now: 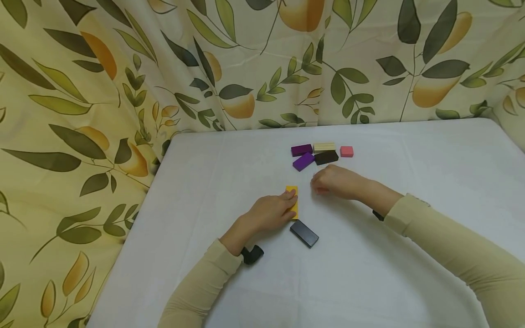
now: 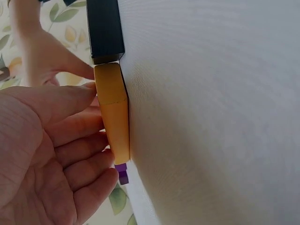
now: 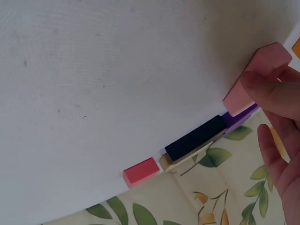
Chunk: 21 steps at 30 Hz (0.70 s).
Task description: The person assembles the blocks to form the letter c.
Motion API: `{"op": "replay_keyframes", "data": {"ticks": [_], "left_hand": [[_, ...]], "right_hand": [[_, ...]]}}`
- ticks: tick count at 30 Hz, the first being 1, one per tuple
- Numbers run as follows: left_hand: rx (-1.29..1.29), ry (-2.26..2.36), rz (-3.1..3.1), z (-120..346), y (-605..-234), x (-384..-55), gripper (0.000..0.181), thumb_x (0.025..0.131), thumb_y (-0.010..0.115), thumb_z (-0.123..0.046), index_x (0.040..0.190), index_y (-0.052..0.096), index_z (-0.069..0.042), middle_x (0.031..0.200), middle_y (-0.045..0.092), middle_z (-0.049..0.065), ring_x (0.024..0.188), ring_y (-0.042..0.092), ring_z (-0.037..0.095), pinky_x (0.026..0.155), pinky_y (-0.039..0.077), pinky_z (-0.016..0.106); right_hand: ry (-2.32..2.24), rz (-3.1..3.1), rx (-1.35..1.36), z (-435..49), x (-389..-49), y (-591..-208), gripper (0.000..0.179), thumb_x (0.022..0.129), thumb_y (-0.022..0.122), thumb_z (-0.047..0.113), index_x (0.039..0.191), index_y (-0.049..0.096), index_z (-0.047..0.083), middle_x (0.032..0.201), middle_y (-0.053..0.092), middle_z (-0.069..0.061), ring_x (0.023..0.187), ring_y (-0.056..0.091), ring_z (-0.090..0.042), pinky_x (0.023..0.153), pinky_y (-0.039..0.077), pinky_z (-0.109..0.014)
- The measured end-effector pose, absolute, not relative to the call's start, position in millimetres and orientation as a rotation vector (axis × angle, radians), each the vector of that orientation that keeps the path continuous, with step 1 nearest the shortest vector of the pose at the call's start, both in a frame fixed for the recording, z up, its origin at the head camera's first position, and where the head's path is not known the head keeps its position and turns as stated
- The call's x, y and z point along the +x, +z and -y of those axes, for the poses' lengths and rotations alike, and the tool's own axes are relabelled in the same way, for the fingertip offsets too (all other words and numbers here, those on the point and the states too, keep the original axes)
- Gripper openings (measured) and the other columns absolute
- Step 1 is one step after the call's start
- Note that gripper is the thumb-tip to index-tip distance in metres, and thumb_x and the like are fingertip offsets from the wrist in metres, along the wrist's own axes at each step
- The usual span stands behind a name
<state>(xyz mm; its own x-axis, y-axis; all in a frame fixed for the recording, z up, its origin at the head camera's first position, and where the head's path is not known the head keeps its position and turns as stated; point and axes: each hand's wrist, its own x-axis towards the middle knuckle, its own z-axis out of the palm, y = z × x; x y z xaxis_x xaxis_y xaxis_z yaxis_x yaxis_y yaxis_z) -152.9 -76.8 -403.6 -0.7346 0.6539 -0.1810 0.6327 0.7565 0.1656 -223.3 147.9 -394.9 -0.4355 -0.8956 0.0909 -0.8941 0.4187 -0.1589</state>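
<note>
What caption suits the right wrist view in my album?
Right hand holding a pink block, with a dark block nearby.

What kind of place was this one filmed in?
Probably an indoor tabletop set up for recording, though the wider room is out of view. It shows in the plain white tabletop, the leaf-and-fruit patterned curtain hung around it, and the small coloured blocks laid out on top.

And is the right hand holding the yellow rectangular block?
No, the right hand holds a pink rectangular block, while the left hand touches the yellow one.
</note>
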Motion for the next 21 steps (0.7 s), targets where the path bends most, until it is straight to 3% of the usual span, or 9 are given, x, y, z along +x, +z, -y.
{"op": "replay_keyframes", "data": {"ticks": [4, 11, 21], "left_hand": [[1.007, 0.136, -2.72, 76.6, -404.4, -153.7, 0.049, 0.096, 0.046, -0.033, 0.139, 0.041, -0.009, 0.144, 0.033, 0.005, 0.124, 0.042, 0.018, 0.091, 0.042, 0.032], [1.01, 0.152, -2.718, 76.1, -404.2, -153.1, 0.049, 0.096, 0.047, -0.032, 0.139, 0.041, -0.009, 0.144, 0.033, 0.004, 0.125, 0.04, 0.017, 0.093, 0.04, 0.031], [0.995, 0.16, -2.72, 77.1, -402.8, -153.3, 0.049, 0.096, 0.047, -0.033, 0.139, 0.041, -0.01, 0.144, 0.033, 0.004, 0.126, 0.039, 0.017, 0.094, 0.039, 0.03]], "right_hand": [[-0.251, -2.69, -1.621, -147.2, -218.5, -393.9, 0.022, 0.071, 0.065, -0.016, 0.076, 0.067, 0.005, 0.079, 0.066, -0.003, 0.072, 0.061, -0.018, 0.067, 0.05, -0.031], [-0.279, -2.757, -1.505, -142.6, -211.0, -391.5, 0.027, 0.068, 0.059, -0.018, 0.064, 0.057, 0.008, 0.066, 0.056, 0.002, 0.062, 0.049, -0.016, 0.059, 0.043, -0.031], [-0.325, -2.781, -1.272, -133.3, -212.0, -387.6, 0.012, 0.074, 0.069, -0.008, 0.081, 0.068, 0.002, 0.07, 0.06, -0.002, 0.066, 0.051, -0.018, 0.066, 0.047, -0.033]]}}
